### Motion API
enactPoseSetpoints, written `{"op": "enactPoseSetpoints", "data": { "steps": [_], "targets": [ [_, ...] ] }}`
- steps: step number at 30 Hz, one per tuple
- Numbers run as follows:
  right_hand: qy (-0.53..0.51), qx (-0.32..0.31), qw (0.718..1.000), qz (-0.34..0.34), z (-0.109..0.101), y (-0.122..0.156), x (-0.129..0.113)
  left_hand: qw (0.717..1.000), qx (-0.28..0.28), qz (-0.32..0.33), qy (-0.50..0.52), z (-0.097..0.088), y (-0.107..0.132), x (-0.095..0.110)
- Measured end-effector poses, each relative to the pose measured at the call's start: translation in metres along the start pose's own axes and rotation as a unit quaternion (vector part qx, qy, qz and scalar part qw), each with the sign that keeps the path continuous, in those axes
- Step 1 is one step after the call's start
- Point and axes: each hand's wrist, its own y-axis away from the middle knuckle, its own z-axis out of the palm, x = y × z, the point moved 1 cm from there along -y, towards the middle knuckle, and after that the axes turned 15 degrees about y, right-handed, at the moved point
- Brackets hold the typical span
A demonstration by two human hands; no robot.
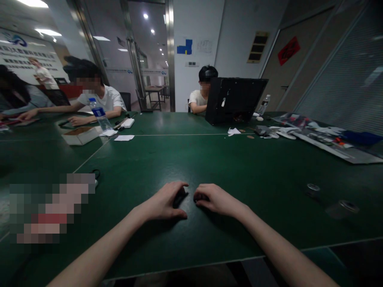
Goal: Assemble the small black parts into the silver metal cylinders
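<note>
Green tabletop point(239, 159) lies beneath two curved hands point(163, 202) point(216, 198).

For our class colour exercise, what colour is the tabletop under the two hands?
The tabletop is dark green, seen best in the head view.

Forearms point(113, 240): both were cut off by the bottom edge.
Right hand point(217, 198): its inner side was lost in shadow.
Pixelated object point(56, 207): its shape was hidden.
Person opposite point(196, 99): partly hidden by the black box point(239, 97).
Pale board point(360, 156): was cut off by the right edge.
</note>
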Motion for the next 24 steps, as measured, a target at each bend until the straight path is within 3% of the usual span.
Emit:
{"op": "enactPoseSetpoints", "data": {
  "steps": [7, 13, 15, 19, 24],
  "targets": [
    [-0.033, 0.040, 0.999, 0.014, 0.010, 0.003, -0.003, 1.000, 0.005, 0.009, -0.003, 0.002, 0.000, -0.005],
    [-0.163, 0.048, 0.985, 0.045, 0.010, 0.002, -0.016, 1.000, 0.004, 0.005, -0.011, 0.000, 0.000, -0.002],
    [-0.242, 0.040, 0.967, 0.065, 0.012, 0.000, -0.018, 1.000, 0.003, 0.004, -0.014, -0.001, 0.000, -0.001],
    [-0.419, 0.018, 0.902, 0.103, 0.019, -0.005, -0.016, 1.000, 0.002, 0.003, -0.010, -0.001, 0.000, 0.000],
    [-0.507, 0.012, 0.854, 0.116, 0.025, -0.006, -0.013, 1.000, 0.003, 0.007, -0.007, -0.001, 0.000, 0.001]
  ]
}}
